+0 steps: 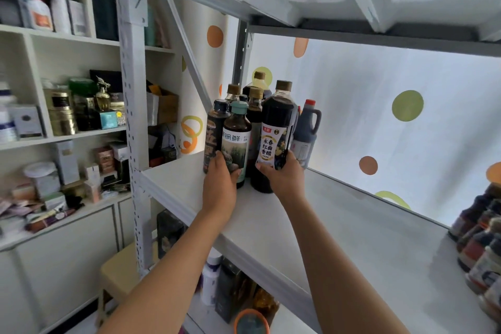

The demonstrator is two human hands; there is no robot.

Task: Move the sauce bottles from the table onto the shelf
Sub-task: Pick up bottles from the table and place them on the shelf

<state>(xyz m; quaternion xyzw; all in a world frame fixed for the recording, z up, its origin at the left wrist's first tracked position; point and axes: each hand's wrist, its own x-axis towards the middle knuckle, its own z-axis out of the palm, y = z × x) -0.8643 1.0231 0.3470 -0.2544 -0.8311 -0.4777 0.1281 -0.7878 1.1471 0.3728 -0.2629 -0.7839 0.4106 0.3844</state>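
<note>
Both my arms reach up to the white shelf board [339, 228]. My left hand [220, 184] grips the lower part of a dark bottle with a teal cap and forest label [236, 141]; it stands on the shelf beside a dark-capped bottle [215, 130]. My right hand [284, 173] holds the base of a tall dark vinegar bottle with a brown cap and white label [276, 127], tilted slightly. Behind them stand several brown-capped dark bottles [256, 106] and a grey handled jug with a red cap [307, 130].
More jars and bottles [479, 238] crowd the shelf's right end. A metal upright [131, 116] stands at the shelf's left corner. A white cabinet [54, 122] full of boxes is to the left. Bottles sit on the lower shelf [225, 287]; a stool [119, 268] stands below.
</note>
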